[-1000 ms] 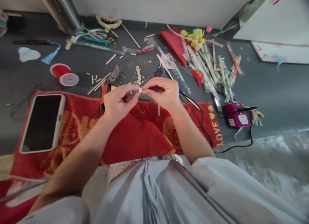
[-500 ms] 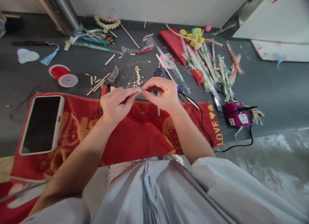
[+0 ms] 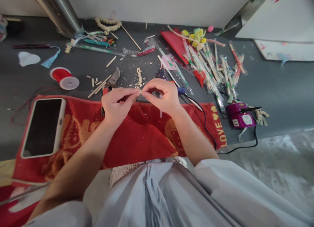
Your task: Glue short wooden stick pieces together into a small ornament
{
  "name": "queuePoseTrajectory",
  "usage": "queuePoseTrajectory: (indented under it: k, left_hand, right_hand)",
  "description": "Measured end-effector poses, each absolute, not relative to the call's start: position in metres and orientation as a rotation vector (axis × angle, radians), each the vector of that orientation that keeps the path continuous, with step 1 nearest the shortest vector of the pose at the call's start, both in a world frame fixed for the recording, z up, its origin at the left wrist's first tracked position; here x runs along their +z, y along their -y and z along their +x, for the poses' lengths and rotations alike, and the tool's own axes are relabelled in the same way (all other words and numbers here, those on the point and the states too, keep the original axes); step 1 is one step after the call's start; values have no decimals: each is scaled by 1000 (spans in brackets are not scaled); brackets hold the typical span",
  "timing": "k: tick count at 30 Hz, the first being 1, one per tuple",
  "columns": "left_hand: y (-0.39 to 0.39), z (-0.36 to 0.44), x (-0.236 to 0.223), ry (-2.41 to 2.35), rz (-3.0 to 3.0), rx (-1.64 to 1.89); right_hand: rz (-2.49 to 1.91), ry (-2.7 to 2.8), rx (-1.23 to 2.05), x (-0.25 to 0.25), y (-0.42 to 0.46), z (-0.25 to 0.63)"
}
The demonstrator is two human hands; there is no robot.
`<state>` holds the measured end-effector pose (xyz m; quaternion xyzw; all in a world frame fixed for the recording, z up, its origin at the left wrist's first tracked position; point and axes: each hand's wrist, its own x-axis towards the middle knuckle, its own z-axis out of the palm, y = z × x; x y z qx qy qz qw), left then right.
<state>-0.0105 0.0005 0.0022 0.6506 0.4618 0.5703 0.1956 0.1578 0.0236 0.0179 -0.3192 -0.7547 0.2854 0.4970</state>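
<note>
Between the fingertips of both hands is a small pale wooden piece (image 3: pixel 140 92), mostly covered by the fingers. My left hand (image 3: pixel 117 103) pinches it from the left, and my right hand (image 3: pixel 163 95) pinches it from the right. Just beyond the fingers, a short row of cut wooden bits (image 3: pixel 139 77) stands on the dark table among crumbs. Pliers-like cutters (image 3: pixel 114 78) with red handles lie partly behind my left hand. A blue tool with a trigger, perhaps a glue gun (image 3: pixel 181 90), is partly hidden behind my right hand.
A red towel (image 3: pixel 137 135) lies along the table's front edge, with a phone (image 3: pixel 43 127) on its left end. A red thread spool (image 3: pixel 64 78) sits behind the phone. Wrapped chopsticks (image 3: pixel 208 65) and a purple box with a cable (image 3: pixel 240 115) are at right.
Both hands have shifted slightly left with the small piece, and the left thumb has moved, opening a wider gap below the index finger. The pinch stays closed.
</note>
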Motion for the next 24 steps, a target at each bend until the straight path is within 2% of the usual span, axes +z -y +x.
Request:
queuePoseTrajectory:
  k: [6, 12, 24]
  left_hand:
    - [-1, -9, 1, -1226, 1745, 1621]
    - [-1, -9, -1, -1178, 1660, 1638]
    - [-2, -11, 1, -1208, 1771, 1655]
  right_hand:
    - [-797, 1802, 687, 15, -24, 156]
    - [-923, 1716, 901, 11, -25, 155]
    - [-869, 1626, 1169, 11, -26, 153]
